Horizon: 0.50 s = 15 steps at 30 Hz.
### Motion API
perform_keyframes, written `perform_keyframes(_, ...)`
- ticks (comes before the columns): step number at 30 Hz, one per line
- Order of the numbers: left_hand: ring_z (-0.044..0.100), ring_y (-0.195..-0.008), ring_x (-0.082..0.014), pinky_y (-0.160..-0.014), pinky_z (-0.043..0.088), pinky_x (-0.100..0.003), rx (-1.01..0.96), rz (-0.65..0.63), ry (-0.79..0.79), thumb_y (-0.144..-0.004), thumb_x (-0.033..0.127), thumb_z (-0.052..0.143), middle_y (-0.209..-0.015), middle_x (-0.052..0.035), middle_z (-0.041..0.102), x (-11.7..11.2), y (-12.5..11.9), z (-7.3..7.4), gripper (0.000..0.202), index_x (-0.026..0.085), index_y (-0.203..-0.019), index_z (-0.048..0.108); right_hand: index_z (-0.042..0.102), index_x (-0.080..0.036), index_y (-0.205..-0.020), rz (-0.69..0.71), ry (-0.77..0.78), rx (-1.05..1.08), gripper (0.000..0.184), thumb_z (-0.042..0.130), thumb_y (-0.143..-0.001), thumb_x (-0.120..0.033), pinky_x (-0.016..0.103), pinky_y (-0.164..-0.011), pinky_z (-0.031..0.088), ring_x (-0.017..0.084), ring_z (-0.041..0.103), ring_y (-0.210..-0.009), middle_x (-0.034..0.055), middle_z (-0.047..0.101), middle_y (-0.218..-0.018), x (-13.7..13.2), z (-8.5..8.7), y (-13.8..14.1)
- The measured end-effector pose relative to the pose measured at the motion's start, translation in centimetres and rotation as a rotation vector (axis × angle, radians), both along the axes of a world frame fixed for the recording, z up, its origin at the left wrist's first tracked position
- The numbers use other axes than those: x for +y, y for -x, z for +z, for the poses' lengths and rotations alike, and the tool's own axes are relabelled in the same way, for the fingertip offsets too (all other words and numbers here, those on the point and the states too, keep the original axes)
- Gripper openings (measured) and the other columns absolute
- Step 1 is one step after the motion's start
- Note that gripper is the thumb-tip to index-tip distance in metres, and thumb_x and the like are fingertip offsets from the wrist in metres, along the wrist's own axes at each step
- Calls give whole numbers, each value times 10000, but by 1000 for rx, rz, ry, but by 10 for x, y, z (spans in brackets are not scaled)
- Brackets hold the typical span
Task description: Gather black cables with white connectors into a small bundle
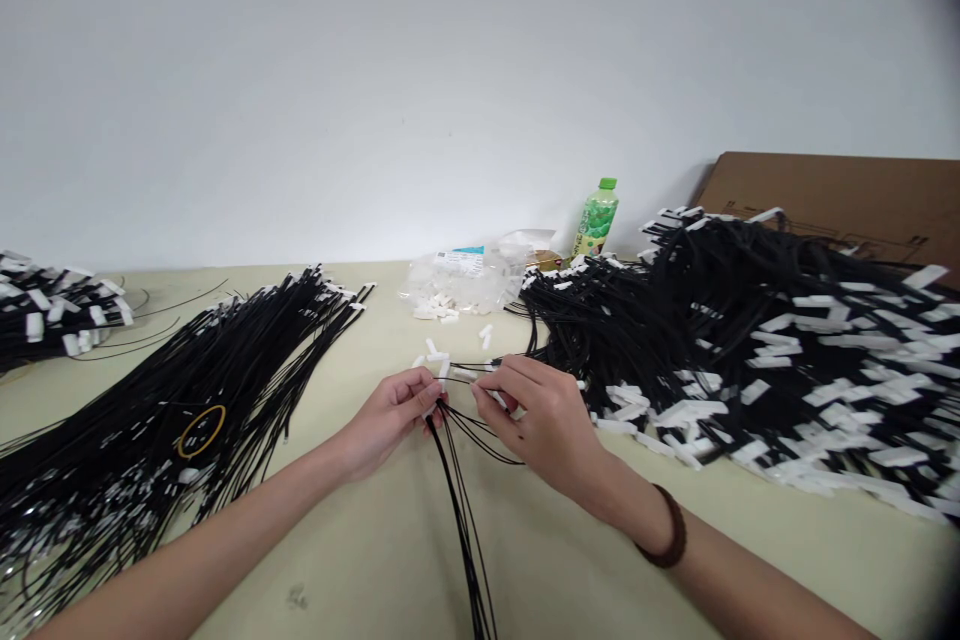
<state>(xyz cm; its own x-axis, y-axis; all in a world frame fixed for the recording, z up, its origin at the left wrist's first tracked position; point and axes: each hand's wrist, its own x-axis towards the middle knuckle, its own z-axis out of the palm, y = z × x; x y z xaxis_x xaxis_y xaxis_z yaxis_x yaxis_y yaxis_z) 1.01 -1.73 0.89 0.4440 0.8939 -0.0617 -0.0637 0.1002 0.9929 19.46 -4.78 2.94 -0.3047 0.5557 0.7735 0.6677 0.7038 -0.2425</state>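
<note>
My left hand point(394, 418) is closed, its thumb and fingers pinching a small white plastic connector point(444, 370) that stands up past the thumb. Several thin black wires point(459, 520) run from under these fingers down toward the front edge of the picture. Just to the right, my right hand point(546, 420) pinches a thin black wire point(459, 380) between thumb and forefinger; the exact end of the wire is hard to make out. More black wires curve between the two hands. Loose white connectors point(433, 351) lie on the table just behind the fingers.
A large bundle of black wires point(247, 350) with a yellow rubber band point(201, 431) lies left. Heaped wires with white connectors point(675, 320) fill the right side. Behind stand a clear plastic bag point(457, 282), a green-capped bottle point(597, 218) and cardboard point(832, 200) against the wall.
</note>
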Motion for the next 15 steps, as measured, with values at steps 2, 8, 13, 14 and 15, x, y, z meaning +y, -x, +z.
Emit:
perform_keyframes(2, 446, -584, -93, -585, 343, -232, 6, 0, 0, -749, 390, 599, -627, 17, 505, 0, 0, 0, 261, 144, -702, 526, 571, -141, -692, 4, -2, -3, 170, 471, -829, -157, 218, -540, 319, 90, 429, -540, -6, 480, -587, 0, -1, 0)
perform_keyframes(8, 448, -582, -97, -579, 339, -235, 14, 6, -3, -728, 403, 616, -615, 20, 505, 0, -1, 1, 277, 143, -699, 528, 579, -141, -712, 8, -5, -15, 173, 465, -838, -172, 219, -542, 324, 90, 435, -542, -2, 499, -603, 0, -1, 0)
perform_keyframes(13, 455, -587, -100, -580, 343, -237, 10, 6, 2, -719, 401, 627, -617, 21, 506, 0, -1, 1, 274, 144, -704, 533, 576, -148, -706, 10, -13, -42, 168, 467, -833, -164, 222, -542, 322, 90, 436, -540, -7, 496, -596, 0, -2, 0)
perform_keyframes(14, 455, -588, -99, -582, 343, -237, 12, 4, 1, -719, 402, 626, -621, 20, 507, 0, -1, 1, 275, 144, -707, 534, 575, -150, -704, 9, -17, -47, 167, 468, -832, -162, 223, -541, 322, 91, 435, -538, -9, 492, -592, 0, -2, 0)
perform_keyframes(15, 454, -588, -99, -583, 343, -237, 15, 3, 1, -719, 403, 625, -622, 20, 507, 0, -1, 1, 274, 144, -709, 535, 575, -151, -703, 9, -20, -48, 167, 468, -831, -161, 223, -540, 322, 91, 435, -537, -9, 491, -590, 0, -1, 0)
